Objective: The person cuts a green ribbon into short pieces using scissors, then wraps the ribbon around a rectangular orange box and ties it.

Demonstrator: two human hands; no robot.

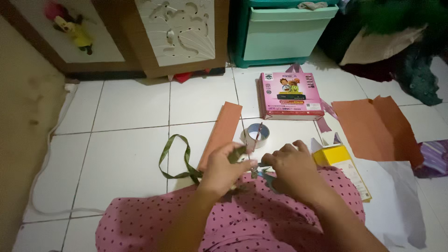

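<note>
My left hand and right hand meet over my lap, above the pink dotted cloth that covers my knees. The fingers of my left hand are pinched shut on an end of the olive-green ribbon — the rest of it runs off to the left of those fingers, where it loops on the white floor tiles. The fingers of my right hand are curled down and closed around something small and bluish just beneath them; I cannot tell what it is, and it may be part of the same ribbon work. The two sets of fingertips are nearly touching.

Just beyond my fingers stands a roll of clear tape on the floor, with a strip pulled up from it. To the left of the roll, just past my left fingers, lies a long orange-brown paper strip. Farther out from my fingers sits a pink printed box, flat on the tiles. Just beside my right fingers, on their right, lies a yellow-and-white carton with its flap open, and past it a wide sheet of orange-brown paper — well apart from both hands. At the far wall stands a teal plastic drawer unit.
</note>
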